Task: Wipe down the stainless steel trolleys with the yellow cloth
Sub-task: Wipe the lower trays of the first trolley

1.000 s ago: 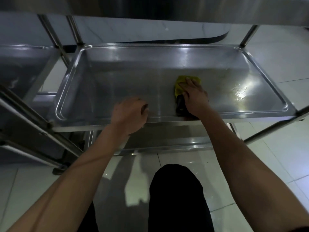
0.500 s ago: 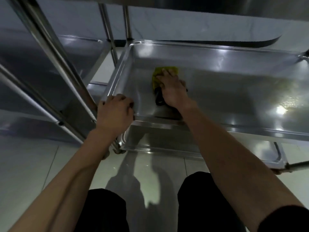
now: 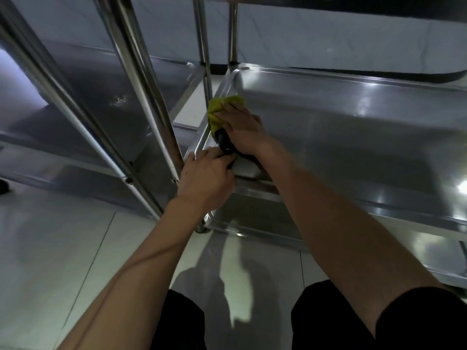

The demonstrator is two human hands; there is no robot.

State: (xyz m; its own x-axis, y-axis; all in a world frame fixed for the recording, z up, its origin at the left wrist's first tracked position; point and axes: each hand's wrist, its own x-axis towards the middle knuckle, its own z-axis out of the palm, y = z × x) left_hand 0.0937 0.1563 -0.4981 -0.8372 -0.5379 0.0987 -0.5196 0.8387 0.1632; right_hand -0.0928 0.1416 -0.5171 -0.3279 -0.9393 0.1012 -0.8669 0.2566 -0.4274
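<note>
We see a steel trolley (image 3: 353, 127) filling the right of the view, a second trolley (image 3: 106, 102) just beside it on the left, both standing on a pale tiled floor (image 3: 63, 248). Our left hand (image 3: 204, 178) grips the near left corner of the shelf rim with curled fingers. Our right hand (image 3: 242, 130) lies with fingers spread, pressing the yellow cloth (image 3: 219, 107) against the shelf's left edge.

right hand (image 3: 241, 127) presses yellow cloth (image 3: 220, 108) into tray (image 3: 353, 127) corner; left hand (image 3: 206, 179) grips rim.
</note>
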